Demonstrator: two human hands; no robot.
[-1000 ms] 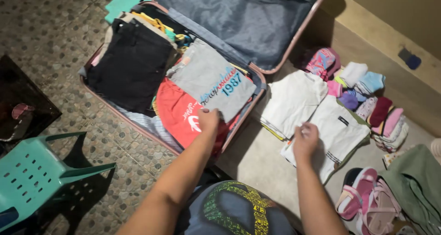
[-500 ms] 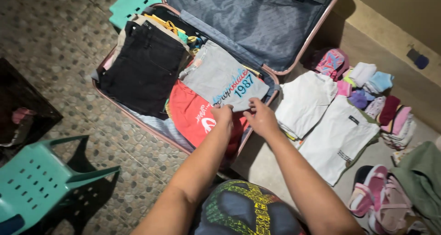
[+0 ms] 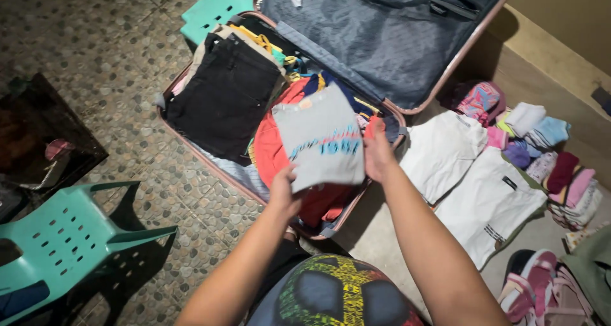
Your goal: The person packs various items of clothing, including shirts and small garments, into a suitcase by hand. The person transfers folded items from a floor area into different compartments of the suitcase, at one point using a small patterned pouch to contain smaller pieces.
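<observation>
Hands lift a folded grey cotton T-shirt [image 3: 324, 141] above the open pink suitcase [image 3: 191, 149]: left hand [image 3: 284, 191] pinches its lower corner, right hand [image 3: 378, 153] grips its side edge (soft, light fabric, likely to unfold unless both edges are supported).

Two bare forearms, entering from the bottom edge of the frame and running toward the middle. No sleeves, no watch, no bracelet, no rings on the left hand [image 3: 284, 187] or the right hand [image 3: 378, 153]. Between the forearms, at bottom centre, a dark garment [image 3: 331, 294] bearing a bold printed pattern of green, yellow and red bands around grey-blue patches. Fingers short, nails unpainted.
</observation>
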